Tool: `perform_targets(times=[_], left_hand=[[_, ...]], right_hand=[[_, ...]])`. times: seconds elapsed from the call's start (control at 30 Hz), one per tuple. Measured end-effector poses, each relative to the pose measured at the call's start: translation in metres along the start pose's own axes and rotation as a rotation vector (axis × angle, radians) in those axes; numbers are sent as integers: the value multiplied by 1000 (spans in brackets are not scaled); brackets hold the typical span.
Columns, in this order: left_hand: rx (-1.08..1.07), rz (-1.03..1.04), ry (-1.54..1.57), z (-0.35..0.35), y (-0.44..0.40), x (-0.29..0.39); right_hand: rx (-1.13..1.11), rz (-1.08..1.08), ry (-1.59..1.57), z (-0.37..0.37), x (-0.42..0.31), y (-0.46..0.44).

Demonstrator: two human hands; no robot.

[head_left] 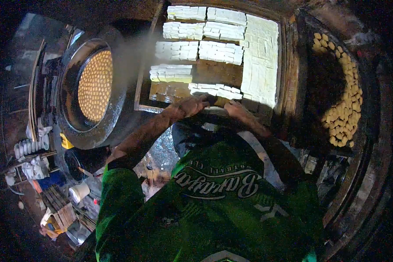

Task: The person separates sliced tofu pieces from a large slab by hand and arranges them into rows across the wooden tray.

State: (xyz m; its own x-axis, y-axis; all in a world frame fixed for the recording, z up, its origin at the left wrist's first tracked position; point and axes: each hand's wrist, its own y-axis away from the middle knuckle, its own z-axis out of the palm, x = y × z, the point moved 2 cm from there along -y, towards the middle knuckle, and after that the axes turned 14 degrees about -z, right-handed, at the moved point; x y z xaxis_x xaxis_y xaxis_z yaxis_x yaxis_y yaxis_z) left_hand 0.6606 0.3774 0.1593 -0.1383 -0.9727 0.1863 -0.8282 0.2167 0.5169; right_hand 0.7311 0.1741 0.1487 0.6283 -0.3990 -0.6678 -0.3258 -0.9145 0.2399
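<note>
My left hand [197, 105] and my right hand [235, 108] are close together at the front edge of a wooden tray. Fingers of both hands are curled around a short tan piece [221, 102] between them; what it is I cannot make out. Just beyond my fingertips lies a row of white blocks [216, 91] that look like tofu. More rows of cut white blocks [179, 50] sit farther back on the wet brown board [218, 72]. A wide white slab scored into pieces [260, 61] covers the tray's right side.
At left, a large round pan [67, 94] holds many round golden pieces [95, 86], with steam beside it. On the right, a heap of fried golden pieces [346, 109] lies in a dark container. A white bucket [79, 191] and planks [59, 205] stand at lower left.
</note>
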Motion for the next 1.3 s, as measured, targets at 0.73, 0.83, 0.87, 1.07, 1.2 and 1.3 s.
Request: perform_targets(times=[0.73, 0.83, 0.87, 1.07, 1.2, 1.3], left_hand=[[-147, 138, 436, 73, -54, -31], [-11, 217, 492, 44, -37, -11], [18, 232, 503, 39, -35, -8], [192, 303, 520, 65, -52, -23], [53, 338, 580, 70, -63, -19], [98, 360, 545, 50, -48, -16]], right_hand=[[-321, -47, -85, -1, 35, -17], [-332, -36, -120, 5, 34, -17], [-297, -36, -155, 8, 37, -17], [-246, -3, 123, -14, -6, -10], [-199, 40, -9, 7, 10, -24], [-129, 65, -104, 11, 15, -23]])
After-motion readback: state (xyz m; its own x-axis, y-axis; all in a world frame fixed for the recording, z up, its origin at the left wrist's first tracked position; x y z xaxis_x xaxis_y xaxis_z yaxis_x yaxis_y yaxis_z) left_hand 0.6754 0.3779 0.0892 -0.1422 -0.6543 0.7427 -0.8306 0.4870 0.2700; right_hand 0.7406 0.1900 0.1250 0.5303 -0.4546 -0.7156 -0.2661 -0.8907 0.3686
